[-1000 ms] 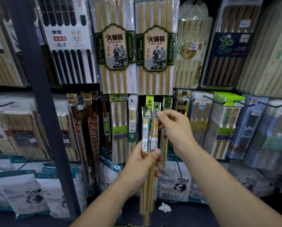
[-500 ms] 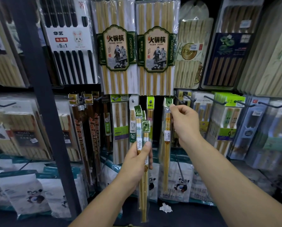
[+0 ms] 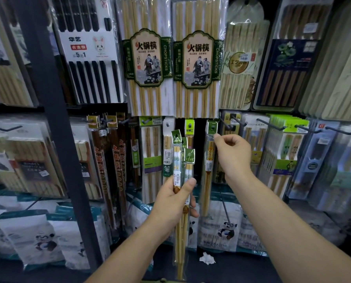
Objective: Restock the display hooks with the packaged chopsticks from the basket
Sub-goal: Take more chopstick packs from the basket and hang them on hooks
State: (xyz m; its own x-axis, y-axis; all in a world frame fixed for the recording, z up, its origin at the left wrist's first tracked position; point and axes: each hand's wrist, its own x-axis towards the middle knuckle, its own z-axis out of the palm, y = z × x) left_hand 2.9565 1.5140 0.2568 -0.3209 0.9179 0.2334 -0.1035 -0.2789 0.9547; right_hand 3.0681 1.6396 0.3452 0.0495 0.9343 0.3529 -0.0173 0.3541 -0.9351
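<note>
My left hand (image 3: 174, 201) grips a bundle of slim chopstick packs (image 3: 179, 164) with green header cards, held upright in front of the lower row of hooks. To its right, one similar pack (image 3: 208, 160) hangs from a hook by its green header (image 3: 212, 127). My right hand (image 3: 232, 154) is just right of that pack, fingers curled. Its thumb and forefinger meet at the pack's right edge, under the header. The basket is hidden from view.
Large hot-pot chopstick packs (image 3: 148, 58) hang above. More packs fill the hooks left and right, with bare hook ends (image 3: 270, 124) sticking out at the right. A dark upright post (image 3: 48, 119) stands at the left. Panda-printed bags (image 3: 221, 227) line the bottom, and crumpled paper (image 3: 207, 258) lies below.
My right hand lifted one pack out of the bundle, carried it up and right and hung it on the hook. My left hand lowered the remaining bundle slightly.
</note>
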